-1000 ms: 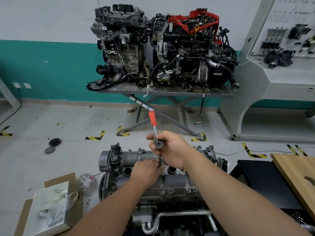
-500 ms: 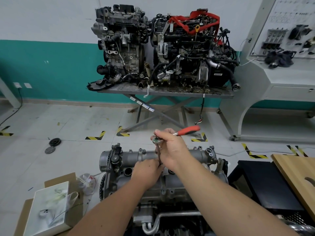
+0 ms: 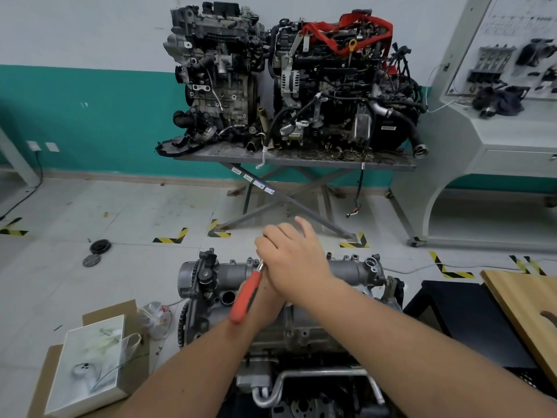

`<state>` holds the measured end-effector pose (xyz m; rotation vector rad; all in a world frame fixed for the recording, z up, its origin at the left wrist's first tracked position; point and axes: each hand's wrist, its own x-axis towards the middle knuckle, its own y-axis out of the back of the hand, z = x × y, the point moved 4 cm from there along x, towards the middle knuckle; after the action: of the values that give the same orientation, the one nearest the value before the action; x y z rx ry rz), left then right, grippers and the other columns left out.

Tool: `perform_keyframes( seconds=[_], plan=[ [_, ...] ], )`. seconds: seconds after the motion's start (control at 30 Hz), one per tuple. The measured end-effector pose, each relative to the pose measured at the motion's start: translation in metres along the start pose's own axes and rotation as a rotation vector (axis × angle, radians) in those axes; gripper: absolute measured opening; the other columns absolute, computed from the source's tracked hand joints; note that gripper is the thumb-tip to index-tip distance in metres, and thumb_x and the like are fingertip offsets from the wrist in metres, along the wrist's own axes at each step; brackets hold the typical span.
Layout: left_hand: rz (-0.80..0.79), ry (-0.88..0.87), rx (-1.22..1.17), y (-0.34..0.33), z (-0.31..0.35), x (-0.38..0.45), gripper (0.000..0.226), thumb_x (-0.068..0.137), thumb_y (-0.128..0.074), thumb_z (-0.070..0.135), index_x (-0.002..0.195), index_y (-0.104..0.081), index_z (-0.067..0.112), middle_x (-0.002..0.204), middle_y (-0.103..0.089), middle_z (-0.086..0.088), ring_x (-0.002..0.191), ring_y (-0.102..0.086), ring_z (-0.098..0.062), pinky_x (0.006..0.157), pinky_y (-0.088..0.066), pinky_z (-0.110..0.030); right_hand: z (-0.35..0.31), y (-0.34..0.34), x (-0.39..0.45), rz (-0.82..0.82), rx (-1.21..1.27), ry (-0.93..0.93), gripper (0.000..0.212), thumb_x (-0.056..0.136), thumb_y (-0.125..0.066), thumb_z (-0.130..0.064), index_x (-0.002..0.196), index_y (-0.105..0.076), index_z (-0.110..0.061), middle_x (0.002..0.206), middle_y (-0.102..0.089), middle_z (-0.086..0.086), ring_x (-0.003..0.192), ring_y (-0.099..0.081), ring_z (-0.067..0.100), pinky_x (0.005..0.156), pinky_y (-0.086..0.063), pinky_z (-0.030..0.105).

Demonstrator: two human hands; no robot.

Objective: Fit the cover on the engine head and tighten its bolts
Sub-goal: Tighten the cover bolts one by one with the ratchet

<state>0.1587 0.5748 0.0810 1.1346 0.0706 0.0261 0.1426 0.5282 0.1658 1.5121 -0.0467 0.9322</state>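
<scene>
The grey engine head (image 3: 301,330) stands low in the middle, with the silver cover (image 3: 346,268) lying along its far top. My right hand (image 3: 291,257) grips the head of a ratchet over the cover's middle, index finger sticking out. The ratchet's red handle (image 3: 245,297) points down-left across my left wrist. My left hand (image 3: 266,300) sits just below the right one, at the extension bar under the ratchet head. Its fingers are hidden by the right hand.
A cardboard box holding a white box (image 3: 87,363) lies on the floor at the left. A black stand (image 3: 470,321) and a wooden board (image 3: 530,303) are at the right. Behind, a metal table (image 3: 289,159) carries two engines. Two round discs (image 3: 99,247) lie on the floor.
The ratchet handle has swung from pointing away, round by the right, to pointing down-left toward me. My right hand turned with it. My left hand stayed at the extension.
</scene>
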Motion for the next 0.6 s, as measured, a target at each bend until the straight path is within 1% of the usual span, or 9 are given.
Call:
perform_keyframes(
  seconds=[0.07, 0.1, 0.13, 0.2, 0.3, 0.37, 0.43, 0.53, 0.6],
  plan=[
    [-0.042, -0.225, 0.174, -0.018, -0.021, 0.002, 0.018, 0.097, -0.055, 0.018, 0.11, -0.063, 0.028, 0.091, -0.059, 0.012, 0.07, -0.05, 0.004, 0.071, -0.043, -0.014, 0.0, 0.004, 0.007, -0.161, -0.082, -0.049, 0.019, 0.083, -0.06, -0.024, 0.099, -0.065, -0.015, 0.095, -0.06, 0.002, 0.088, -0.057, 0.026, 0.106, -0.037, 0.056],
    [-0.119, -0.368, 0.329, -0.027, -0.038, 0.004, 0.025, 0.1, -0.051, 0.026, 0.122, -0.063, 0.022, 0.105, -0.066, 0.006, 0.08, -0.055, 0.003, 0.081, -0.047, -0.02, 0.0, 0.006, 0.01, -0.25, -0.086, -0.064, 0.025, 0.087, -0.054, -0.03, 0.106, -0.062, -0.014, 0.1, -0.059, 0.003, 0.094, -0.055, 0.027, 0.108, -0.033, 0.058],
    [-0.149, -0.393, 0.407, -0.029, -0.045, 0.007, 0.032, 0.103, -0.045, 0.027, 0.13, -0.059, 0.018, 0.12, -0.065, -0.001, 0.096, -0.061, -0.009, 0.089, -0.048, -0.03, 0.0, 0.008, 0.013, -0.337, -0.077, -0.068, 0.031, 0.091, -0.047, -0.034, 0.112, -0.058, -0.013, 0.105, -0.057, 0.004, 0.099, -0.053, 0.028, 0.108, -0.03, 0.058],
    [-0.122, -0.415, 0.456, -0.032, -0.045, 0.009, 0.033, 0.106, -0.034, 0.021, 0.131, -0.055, 0.016, 0.132, -0.06, -0.009, 0.115, -0.059, -0.029, 0.087, -0.047, -0.038, 0.002, 0.012, 0.018, -0.451, -0.086, -0.041, 0.036, 0.096, -0.038, -0.039, 0.118, -0.053, -0.014, 0.113, -0.053, 0.005, 0.104, -0.049, 0.026, 0.102, -0.031, 0.054],
    [-0.1, -0.326, 0.248, -0.025, -0.038, 0.009, 0.032, 0.106, -0.034, 0.037, 0.116, -0.059, 0.019, 0.114, -0.067, -0.007, 0.102, -0.064, -0.03, 0.074, -0.043, -0.035, 0.007, 0.017, 0.029, -0.611, -0.087, -0.017, 0.033, 0.1, -0.035, -0.039, 0.116, -0.054, -0.017, 0.113, -0.053, 0.004, 0.101, -0.05, 0.025, 0.088, -0.036, 0.046],
    [-0.1, -0.281, 0.158, -0.025, -0.044, 0.013, 0.033, 0.103, -0.039, 0.048, 0.099, -0.06, 0.023, 0.103, -0.07, -0.004, 0.096, -0.065, -0.028, 0.076, -0.049, -0.037, 0.01, 0.018, 0.036, -0.722, -0.069, -0.031, 0.024, 0.1, -0.039, -0.034, 0.098, -0.058, -0.019, 0.098, -0.058, 0.001, 0.082, -0.053, 0.022, 0.073, -0.037, 0.038],
    [-0.12, -0.291, 0.13, -0.024, -0.041, 0.011, 0.031, 0.101, -0.042, 0.052, 0.087, -0.054, 0.028, 0.1, -0.07, -0.002, 0.096, -0.065, -0.025, 0.08, -0.051, -0.039, 0.016, 0.015, 0.042, -0.81, 0.002, -0.083, 0.029, 0.1, -0.043, -0.032, 0.077, -0.052, -0.018, 0.08, -0.056, 0.001, 0.065, -0.049, 0.018, 0.058, -0.033, 0.031],
    [-0.139, -0.291, 0.127, -0.026, -0.043, 0.012, 0.033, 0.1, -0.042, 0.054, 0.086, -0.055, 0.027, 0.098, -0.07, 0.0, 0.095, -0.065, -0.023, 0.078, -0.049, -0.036, 0.025, 0.008, 0.042, -0.916, 0.347, -0.271, 0.03, 0.098, -0.049, -0.029, 0.073, -0.052, -0.013, 0.084, -0.069, 0.009, 0.064, -0.053, 0.021, 0.052, -0.036, 0.028],
    [-0.152, -0.286, 0.14, -0.026, -0.045, 0.013, 0.035, 0.1, -0.042, 0.054, 0.094, -0.062, 0.026, 0.099, -0.07, 0.001, 0.095, -0.065, -0.023, 0.078, -0.049, -0.036, 0.027, 0.001, 0.037, -0.887, 0.639, -0.468, 0.02, 0.094, -0.055, -0.02, 0.077, -0.059, -0.011, 0.089, -0.073, 0.011, 0.067, -0.057, 0.02, 0.053, -0.044, 0.023]
  ],
)
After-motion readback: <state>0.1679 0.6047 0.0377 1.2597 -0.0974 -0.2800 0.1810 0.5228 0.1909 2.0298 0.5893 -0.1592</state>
